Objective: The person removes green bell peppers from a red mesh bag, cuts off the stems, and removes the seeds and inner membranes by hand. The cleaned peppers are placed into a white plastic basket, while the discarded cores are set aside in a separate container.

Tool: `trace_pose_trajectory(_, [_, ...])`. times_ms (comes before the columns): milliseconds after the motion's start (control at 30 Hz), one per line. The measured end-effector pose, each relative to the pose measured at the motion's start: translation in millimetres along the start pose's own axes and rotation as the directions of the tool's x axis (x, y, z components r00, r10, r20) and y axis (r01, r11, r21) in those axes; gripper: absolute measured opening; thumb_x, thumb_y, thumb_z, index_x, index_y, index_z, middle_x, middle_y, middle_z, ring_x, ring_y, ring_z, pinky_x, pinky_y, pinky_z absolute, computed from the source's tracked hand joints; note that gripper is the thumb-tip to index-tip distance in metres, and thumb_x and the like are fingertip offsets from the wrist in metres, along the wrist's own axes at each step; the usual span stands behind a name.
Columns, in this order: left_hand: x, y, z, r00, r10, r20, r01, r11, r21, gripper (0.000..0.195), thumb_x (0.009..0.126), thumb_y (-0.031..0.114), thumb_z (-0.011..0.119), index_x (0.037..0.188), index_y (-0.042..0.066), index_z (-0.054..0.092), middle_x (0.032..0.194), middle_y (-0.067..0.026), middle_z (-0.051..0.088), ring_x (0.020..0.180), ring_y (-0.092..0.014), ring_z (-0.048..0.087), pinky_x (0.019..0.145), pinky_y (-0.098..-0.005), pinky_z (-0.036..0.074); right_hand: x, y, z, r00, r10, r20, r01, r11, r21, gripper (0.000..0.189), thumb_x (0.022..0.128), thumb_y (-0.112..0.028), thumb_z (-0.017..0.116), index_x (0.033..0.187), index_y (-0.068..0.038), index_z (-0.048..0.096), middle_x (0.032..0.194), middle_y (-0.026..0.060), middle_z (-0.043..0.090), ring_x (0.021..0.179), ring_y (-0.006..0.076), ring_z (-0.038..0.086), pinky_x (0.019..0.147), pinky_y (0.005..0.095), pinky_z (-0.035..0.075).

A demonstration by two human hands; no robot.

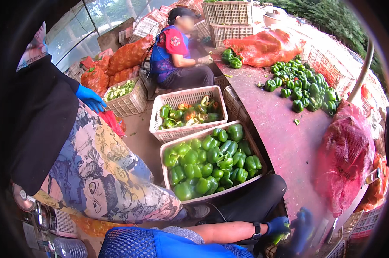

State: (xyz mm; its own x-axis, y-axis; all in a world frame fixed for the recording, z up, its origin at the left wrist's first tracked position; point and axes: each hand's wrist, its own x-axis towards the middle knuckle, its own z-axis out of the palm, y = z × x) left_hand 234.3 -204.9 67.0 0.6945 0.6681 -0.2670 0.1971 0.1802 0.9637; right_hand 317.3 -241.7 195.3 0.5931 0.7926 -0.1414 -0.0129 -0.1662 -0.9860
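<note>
My left hand (pixel 277 225), in a blue glove below a dark wristwatch, is low at the right, by the near edge of the pink-red table (pixel 265 119). It grips a green pepper piece (pixel 281 238), partly hidden by the fingers. Close beside it, my right hand (pixel 300 227) in a blue glove is blurred, and its grip is unclear. Beyond my dark-trousered knee stands a plastic crate (pixel 163 161) full of whole green bell peppers (pixel 213 154). A second crate (pixel 188 130) behind it holds cut and reddish peppers (pixel 189 114).
A standing person in patterned trousers (pixel 97 167) is close on the left, one blue-gloved hand (pixel 90 98) lowered. Another person (pixel 181 51) sits at the table's far end. Loose green peppers (pixel 302 85), a red mesh sack (pixel 268 46) and a pink mesh sack (pixel 346 154) lie on the table.
</note>
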Motion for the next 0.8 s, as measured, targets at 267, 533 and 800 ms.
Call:
trace_pose_trajectory(267, [-19, 17, -5, 0.977, -0.114, 0.182, 0.142, 0.979, -0.148, 0.036, 0.081, 0.034, 0.078, 0.096, 0.004, 0.066, 0.084, -0.0083, 0.069, 0.082, -0.018, 0.066, 0.072, -0.0355, 0.052, -8, 47, -51, 0.998, -0.022, -0.05, 0.02, 0.999, -0.04, 0.024, 0.09, -0.02, 0.066, 0.11, -0.005, 0.066, 0.08, 0.005, 0.062, 0.054, 0.0131, 0.056, 0.049, 0.0275, 0.045])
trace_pose_trajectory(533, [-1, -38, -23, 0.98, 0.013, 0.197, -0.008, 1.0, -0.026, 0.031, 0.086, 0.026, 0.073, 0.105, 0.004, 0.064, 0.091, -0.0044, 0.066, 0.083, -0.014, 0.061, 0.078, -0.0311, 0.051, -40, 34, -74, 0.909, -0.417, 0.01, 0.409, 0.888, -0.212, 0.043, 0.077, -0.021, 0.069, 0.116, -0.004, 0.065, 0.108, 0.0198, 0.066, 0.109, 0.0407, 0.062, 0.102, 0.0507, 0.046])
trace_pose_trajectory(800, [-1, -36, -14, 0.951, -0.06, 0.303, 0.08, 0.995, -0.053, 0.031, 0.086, 0.029, 0.074, 0.103, 0.005, 0.064, 0.091, -0.0046, 0.066, 0.083, -0.014, 0.062, 0.077, -0.0305, 0.051, -42, 30, -100, 0.886, -0.457, 0.076, 0.452, 0.815, -0.364, 0.03, 0.08, -0.012, 0.062, 0.109, -0.006, 0.062, 0.103, 0.0185, 0.062, 0.099, 0.0366, 0.061, 0.085, 0.046, 0.051])
